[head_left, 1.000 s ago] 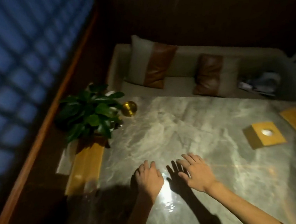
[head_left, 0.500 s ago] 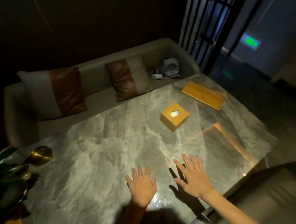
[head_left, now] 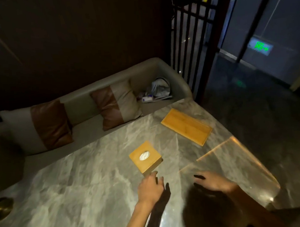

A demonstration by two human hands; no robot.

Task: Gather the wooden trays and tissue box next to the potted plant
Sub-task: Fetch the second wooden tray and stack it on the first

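Observation:
A square wooden tissue box (head_left: 146, 158) with white tissue showing at its top stands in the middle of the marble table (head_left: 79, 185). A flat wooden tray (head_left: 186, 126) lies beyond it near the far right corner. My left hand (head_left: 149, 187) hovers just in front of the box's near corner, fingers apart and empty. My right hand (head_left: 212, 180) hangs over the table to the right, palm down, fingers loosely curled, holding nothing. The potted plant and the other tray are out of view.
A round brass dish (head_left: 0, 207) sits at the table's left edge. A beige sofa (head_left: 82, 109) with two brown-and-cream cushions runs along the far side, with a bag (head_left: 158, 89) at its right end. A dark lattice screen (head_left: 191, 25) stands behind.
The view has swung right, so the plant and the tray beside it have left the frame. Both hands have moved forward and right toward the tissue box.

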